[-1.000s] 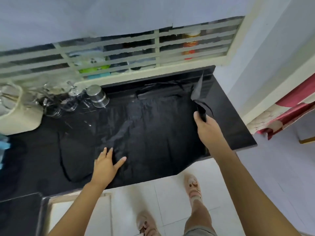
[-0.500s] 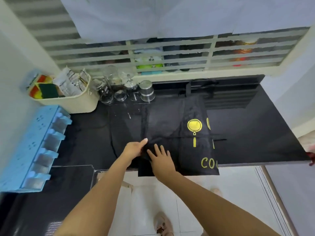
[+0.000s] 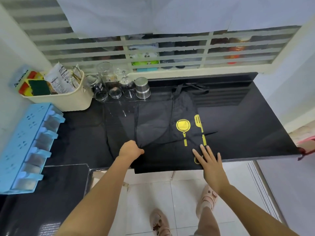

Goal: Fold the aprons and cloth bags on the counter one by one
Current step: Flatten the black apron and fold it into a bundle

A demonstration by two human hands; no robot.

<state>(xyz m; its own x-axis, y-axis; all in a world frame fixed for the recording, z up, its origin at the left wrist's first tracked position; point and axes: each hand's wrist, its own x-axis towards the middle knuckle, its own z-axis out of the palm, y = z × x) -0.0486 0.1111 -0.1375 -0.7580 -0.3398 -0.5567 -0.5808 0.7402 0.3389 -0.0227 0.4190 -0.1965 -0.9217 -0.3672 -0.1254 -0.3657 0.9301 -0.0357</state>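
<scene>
Black fabric apron [image 3: 170,155] with a yellow frying pan [image 3: 183,126] and a yellow spatula [image 3: 199,126] printed on it lies spread over the middle of the glossy black stone bench [image 3: 238,120]. Its near hem hangs over the front edge, and its thin black ties [image 3: 192,87] lie bunched at the back edge.

The left hand [image 3: 130,149] is near the front edge, left of the prints, its fingers [image 3: 140,151] curled tight on a pinch of the cloth, which puckers into creases there. The right hand [image 3: 210,160] lies flat on the apron at the front edge, just below the spatula print, with its fingers [image 3: 203,150] straight and spread apart.

At the back left corner stands a cream plastic basket [image 3: 68,99] holding green and yellow sponges [image 3: 38,86] and a white printed packet [image 3: 59,79]. Beside it, along the back edge, are several clear glass jars [image 3: 105,82] and 1 upturned steel cup [image 3: 142,87], close to the apron's far left corner. A light blue plastic drawer rack [image 3: 29,142] sits at the left edge. A cream window grille [image 3: 170,53] with frosted stripes runs behind the bench.

Yellow lettering shows under the right hand, but only a curved stroke is visible and it cannot be read. The packet's print is too small to read.
</scene>
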